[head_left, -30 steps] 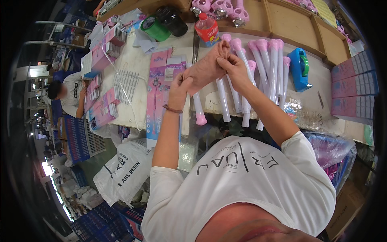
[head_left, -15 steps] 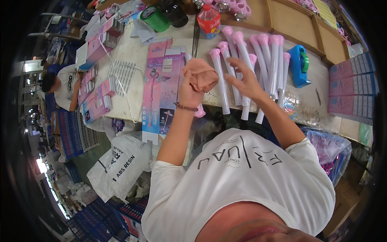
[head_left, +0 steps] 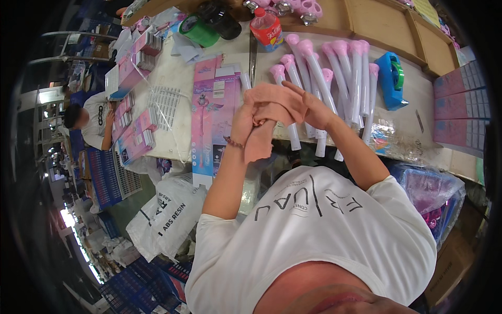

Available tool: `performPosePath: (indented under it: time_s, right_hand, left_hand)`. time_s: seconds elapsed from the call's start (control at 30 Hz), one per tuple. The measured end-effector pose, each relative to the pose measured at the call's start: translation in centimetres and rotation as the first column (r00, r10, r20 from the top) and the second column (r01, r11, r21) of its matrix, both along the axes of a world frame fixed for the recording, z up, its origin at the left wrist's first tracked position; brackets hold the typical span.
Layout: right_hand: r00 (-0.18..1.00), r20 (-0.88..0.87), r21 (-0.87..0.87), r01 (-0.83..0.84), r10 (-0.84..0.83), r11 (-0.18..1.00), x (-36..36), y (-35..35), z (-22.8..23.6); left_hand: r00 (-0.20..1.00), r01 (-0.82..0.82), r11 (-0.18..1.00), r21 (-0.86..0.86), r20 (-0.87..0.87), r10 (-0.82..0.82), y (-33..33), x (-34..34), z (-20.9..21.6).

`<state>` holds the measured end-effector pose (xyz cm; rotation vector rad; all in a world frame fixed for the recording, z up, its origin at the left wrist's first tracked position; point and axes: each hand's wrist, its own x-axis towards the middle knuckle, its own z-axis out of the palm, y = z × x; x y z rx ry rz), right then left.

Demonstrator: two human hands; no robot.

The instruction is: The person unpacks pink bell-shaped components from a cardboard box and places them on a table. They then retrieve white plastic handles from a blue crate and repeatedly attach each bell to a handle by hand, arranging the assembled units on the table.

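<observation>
A salmon-coloured cloth (head_left: 274, 104) hangs loosely between my two hands over the front of the table, with one flap drooping towards me. My left hand (head_left: 242, 125), a beaded bracelet at its wrist, grips the cloth's left part; its fingertips are hidden by the folds. At the other side, my right hand (head_left: 318, 111) holds the cloth's right edge, its fingers partly covered. Just beyond the left hand a white tube end (head_left: 246, 80) shows; whether that hand touches it I cannot tell. Several white tubes with pink knobbed ends (head_left: 342, 68) lie beyond the right hand.
Flat printed boxes (head_left: 209, 104) lie left of the hands. A blue tape dispenser (head_left: 391, 81) and stacked boxes (head_left: 460, 104) stand at the right. A red-capped bottle (head_left: 266, 31) and green tape roll (head_left: 198, 31) are at the back. Another person (head_left: 97, 118) sits far left.
The bunched cloth has been spread out and now droops towards me. My right hand has come left from above the tubes onto the cloth. The tube's pink end near my left wrist is now covered.
</observation>
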<state>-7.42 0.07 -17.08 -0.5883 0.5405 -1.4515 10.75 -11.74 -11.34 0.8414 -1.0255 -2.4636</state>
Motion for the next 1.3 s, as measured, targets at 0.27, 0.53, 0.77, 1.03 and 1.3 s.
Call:
performPosePath:
  time_s: [0.27, 0.53, 0.77, 1.03, 1.3]
  right_hand:
    - [0.924, -0.381, 0.21, 0.076, 0.01, 0.975, -2.9, 1.1, 3.9]
    - [0.751, 0.66, -0.023, 0.034, -0.01, 0.999, -0.2, -0.6, 6.4]
    - [0.77, 0.627, 0.017, 0.144, -0.122, 0.99, -0.9, -0.4, 5.0]
    - [0.936, 0.325, 0.098, 0.108, -0.134, 0.989, -1.4, -0.8, 4.3]
    - [0.89, -0.239, 0.322, 0.451, -0.389, 0.833, -3.8, -2.2, 2.4]
  left_hand:
    - [0.996, -0.091, 0.982, -0.164, 0.006, 0.093, 2.1, -0.4, 4.4]
    - [0.98, -0.098, 0.993, 0.06, -0.17, 0.107, 1.9, -4.7, 7.8]
    - [0.964, -0.185, 0.964, 0.19, -0.157, 0.216, 0.2, -6.0, 5.2]
    - [0.962, -0.166, 0.961, 0.222, -0.179, 0.207, 2.3, -8.6, 4.2]
    - [0.966, -0.24, 0.958, 0.158, -0.059, 0.252, -1.0, -7.7, 0.9]
